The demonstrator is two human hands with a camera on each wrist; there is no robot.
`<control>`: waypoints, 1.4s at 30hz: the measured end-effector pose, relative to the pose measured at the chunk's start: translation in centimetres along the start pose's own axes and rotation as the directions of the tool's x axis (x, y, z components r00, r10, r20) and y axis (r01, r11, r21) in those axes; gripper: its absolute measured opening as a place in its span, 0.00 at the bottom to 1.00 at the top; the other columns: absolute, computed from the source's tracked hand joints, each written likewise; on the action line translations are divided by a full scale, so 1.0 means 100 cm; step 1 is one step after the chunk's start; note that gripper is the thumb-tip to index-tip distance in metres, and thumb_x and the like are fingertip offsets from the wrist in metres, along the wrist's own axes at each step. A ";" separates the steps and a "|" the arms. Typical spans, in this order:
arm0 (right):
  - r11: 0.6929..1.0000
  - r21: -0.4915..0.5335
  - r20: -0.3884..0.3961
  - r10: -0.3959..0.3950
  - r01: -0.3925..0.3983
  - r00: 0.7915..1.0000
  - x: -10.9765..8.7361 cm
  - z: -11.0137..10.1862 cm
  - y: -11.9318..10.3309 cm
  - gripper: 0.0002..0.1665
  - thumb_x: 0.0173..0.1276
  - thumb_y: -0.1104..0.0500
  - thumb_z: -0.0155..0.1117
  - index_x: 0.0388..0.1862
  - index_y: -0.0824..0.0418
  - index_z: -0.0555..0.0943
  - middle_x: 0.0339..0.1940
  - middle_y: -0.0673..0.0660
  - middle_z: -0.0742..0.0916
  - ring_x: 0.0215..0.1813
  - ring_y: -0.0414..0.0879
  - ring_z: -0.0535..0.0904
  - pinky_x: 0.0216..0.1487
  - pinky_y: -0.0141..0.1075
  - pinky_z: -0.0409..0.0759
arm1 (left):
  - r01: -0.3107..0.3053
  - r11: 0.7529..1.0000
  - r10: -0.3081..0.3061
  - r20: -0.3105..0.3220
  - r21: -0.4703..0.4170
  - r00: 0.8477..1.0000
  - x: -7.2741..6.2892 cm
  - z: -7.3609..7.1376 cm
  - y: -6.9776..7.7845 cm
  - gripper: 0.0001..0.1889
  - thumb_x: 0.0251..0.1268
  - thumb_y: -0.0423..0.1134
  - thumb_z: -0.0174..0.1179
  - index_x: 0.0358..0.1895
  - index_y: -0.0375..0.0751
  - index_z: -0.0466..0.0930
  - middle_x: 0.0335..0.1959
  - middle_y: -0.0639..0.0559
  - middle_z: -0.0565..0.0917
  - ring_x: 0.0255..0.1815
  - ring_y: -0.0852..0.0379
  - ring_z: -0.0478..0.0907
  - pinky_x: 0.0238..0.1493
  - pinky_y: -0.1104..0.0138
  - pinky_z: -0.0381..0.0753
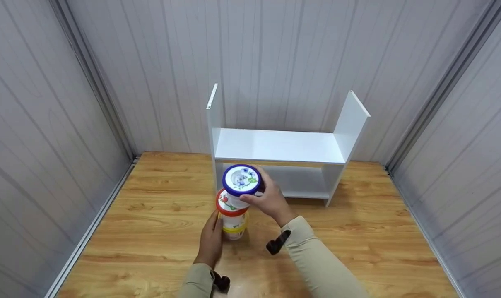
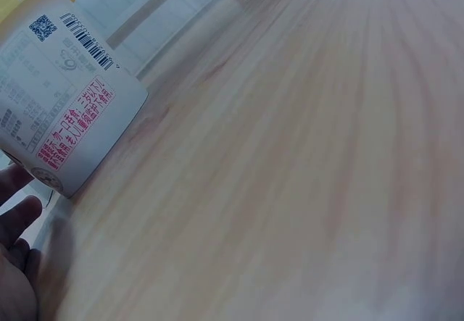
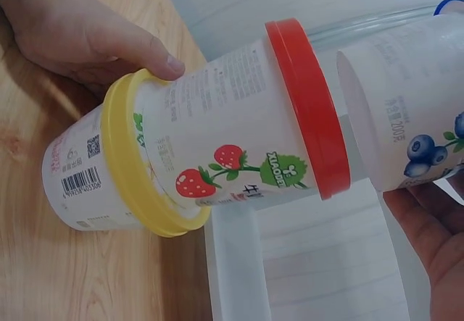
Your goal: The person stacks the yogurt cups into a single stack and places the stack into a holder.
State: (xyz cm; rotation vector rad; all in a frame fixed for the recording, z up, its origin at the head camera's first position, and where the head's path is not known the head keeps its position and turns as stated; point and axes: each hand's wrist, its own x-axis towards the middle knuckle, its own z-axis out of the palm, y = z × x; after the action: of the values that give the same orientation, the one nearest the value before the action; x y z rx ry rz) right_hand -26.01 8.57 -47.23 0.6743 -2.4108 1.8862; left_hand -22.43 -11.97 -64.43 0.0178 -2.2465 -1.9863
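Observation:
My right hand grips a white tub with a blue lid and blueberry pictures. It holds this tub just above the red-lidded strawberry tub, with a narrow gap between them in the right wrist view. The strawberry tub stands on a yellow-lidded tub, which rests on the wooden floor. Beside the stack, my left hand touches its left side, the thumb near the yellow lid in the right wrist view. In the left wrist view its fingers are by the lower tub's base.
Behind the stack stands a white shelf unit with two levels and tall side panels. Pale panelled walls enclose the wood-patterned floor at the back and both sides.

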 end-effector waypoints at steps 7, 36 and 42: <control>1.000 0.005 0.018 0.002 -0.002 1.000 0.002 0.006 -0.001 0.66 0.53 0.38 0.80 0.82 0.58 0.55 0.72 0.58 0.75 0.70 0.53 0.74 0.67 0.48 0.76 | -0.012 1.000 0.012 0.004 -0.015 1.000 0.003 0.001 -0.002 0.29 0.80 0.58 0.44 0.79 0.56 0.61 0.75 0.54 0.68 0.77 0.50 0.60 0.78 0.47 0.55; 0.997 -0.003 0.009 0.076 -0.076 0.997 0.007 0.017 0.005 0.66 0.52 0.35 0.79 0.82 0.52 0.55 0.73 0.57 0.72 0.73 0.56 0.69 0.69 0.59 0.72 | 0.031 1.000 -0.031 -0.007 0.002 1.000 0.002 0.002 0.000 0.30 0.80 0.60 0.44 0.79 0.57 0.61 0.76 0.55 0.67 0.79 0.50 0.58 0.78 0.46 0.54; 0.996 -0.014 0.009 0.094 -0.093 0.996 0.007 0.018 0.003 0.65 0.52 0.33 0.79 0.82 0.49 0.55 0.74 0.57 0.72 0.73 0.55 0.69 0.68 0.57 0.73 | 0.065 0.998 -0.065 0.002 -0.005 0.998 0.004 0.001 -0.002 0.33 0.77 0.66 0.43 0.79 0.60 0.60 0.76 0.57 0.66 0.79 0.50 0.57 0.78 0.45 0.53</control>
State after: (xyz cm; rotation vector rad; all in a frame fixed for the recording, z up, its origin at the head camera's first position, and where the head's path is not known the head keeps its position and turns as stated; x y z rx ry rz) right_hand -26.25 6.76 -47.81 0.5805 -2.5011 1.9013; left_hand -22.81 -11.89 -64.57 0.0889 -2.2704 -2.0247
